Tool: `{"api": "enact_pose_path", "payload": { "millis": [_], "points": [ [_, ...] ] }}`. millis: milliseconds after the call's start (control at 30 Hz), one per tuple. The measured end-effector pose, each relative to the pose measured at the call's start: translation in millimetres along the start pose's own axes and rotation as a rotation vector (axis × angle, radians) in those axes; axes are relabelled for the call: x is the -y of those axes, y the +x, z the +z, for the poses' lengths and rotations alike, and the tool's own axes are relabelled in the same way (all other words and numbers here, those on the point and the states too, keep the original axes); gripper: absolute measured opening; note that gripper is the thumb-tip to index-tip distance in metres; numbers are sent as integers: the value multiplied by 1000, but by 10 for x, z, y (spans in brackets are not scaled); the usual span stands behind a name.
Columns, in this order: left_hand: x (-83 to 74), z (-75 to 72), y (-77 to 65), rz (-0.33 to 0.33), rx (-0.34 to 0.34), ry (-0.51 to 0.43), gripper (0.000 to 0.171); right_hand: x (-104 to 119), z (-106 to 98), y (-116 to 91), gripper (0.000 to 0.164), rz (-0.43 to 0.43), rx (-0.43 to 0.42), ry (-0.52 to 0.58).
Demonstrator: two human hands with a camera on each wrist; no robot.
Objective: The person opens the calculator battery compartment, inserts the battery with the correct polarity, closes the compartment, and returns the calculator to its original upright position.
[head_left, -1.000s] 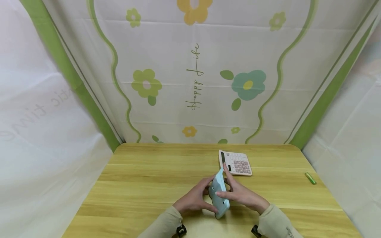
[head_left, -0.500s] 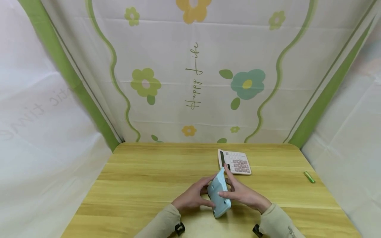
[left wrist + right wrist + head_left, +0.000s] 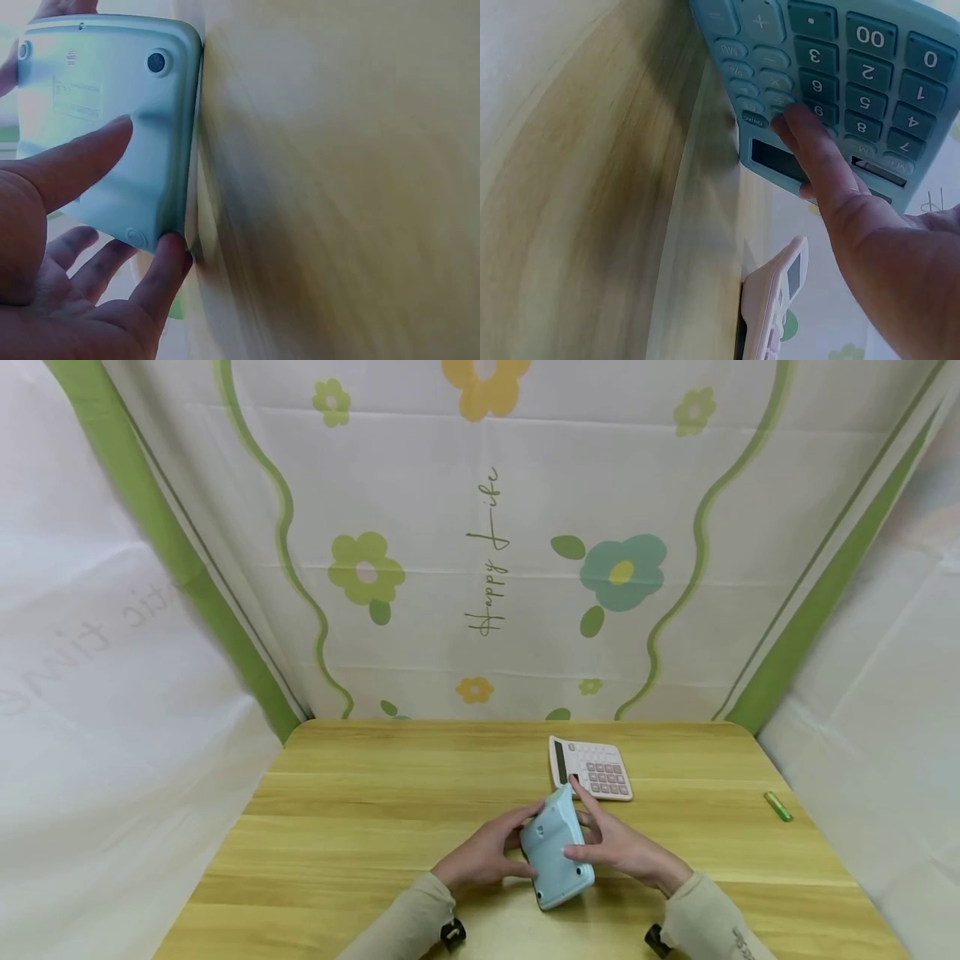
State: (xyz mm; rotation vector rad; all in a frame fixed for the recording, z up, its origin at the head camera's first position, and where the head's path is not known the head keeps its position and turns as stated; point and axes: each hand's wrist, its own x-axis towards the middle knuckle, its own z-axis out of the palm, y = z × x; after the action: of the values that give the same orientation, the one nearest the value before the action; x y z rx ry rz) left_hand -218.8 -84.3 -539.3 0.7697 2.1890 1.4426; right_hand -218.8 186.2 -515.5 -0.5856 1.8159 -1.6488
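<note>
A light blue calculator [image 3: 557, 852] stands tilted on edge between both hands, its back toward the head camera. My left hand [image 3: 483, 853] grips its left side. In the left wrist view the thumb [image 3: 90, 157] lies on the back panel, and a fingertip touches the bottom corner. My right hand [image 3: 630, 847] holds the other side, thumb on the back. Fingers [image 3: 810, 142] press the key side near the display in the right wrist view, where the number keys [image 3: 862, 71] show. One edge seems to meet the table.
A white and pink calculator [image 3: 603, 770] lies just behind the hands. Far to the right is a green battery-like cylinder [image 3: 778, 806]. The wooden table [image 3: 360, 793] ends at a flowered white curtain [image 3: 435, 635].
The blue calculator has turned so more of its back faces the head camera, its lower edge swinging right. My right hand has shifted slightly right; my left hand stays nearly still.
</note>
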Motion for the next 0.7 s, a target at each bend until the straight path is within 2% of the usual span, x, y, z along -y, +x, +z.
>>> {"api": "enact_pose_path", "payload": {
  "millis": [133,300,533,700],
  "points": [
    [-3,-6,-5,-24,8,-8,99,5,-10,-14,112,2,-12,-13],
    [10,-17,-11,-18,17,-2,96,-2,-33,-23,115,4,-42,-35],
    [25,-37,1,-16,14,113,97,-41,-61,-23,117,6,-59,-50],
    [43,-51,-7,-14,8,153,97,-73,-74,-27,118,9,-57,-56]
  ]
}}
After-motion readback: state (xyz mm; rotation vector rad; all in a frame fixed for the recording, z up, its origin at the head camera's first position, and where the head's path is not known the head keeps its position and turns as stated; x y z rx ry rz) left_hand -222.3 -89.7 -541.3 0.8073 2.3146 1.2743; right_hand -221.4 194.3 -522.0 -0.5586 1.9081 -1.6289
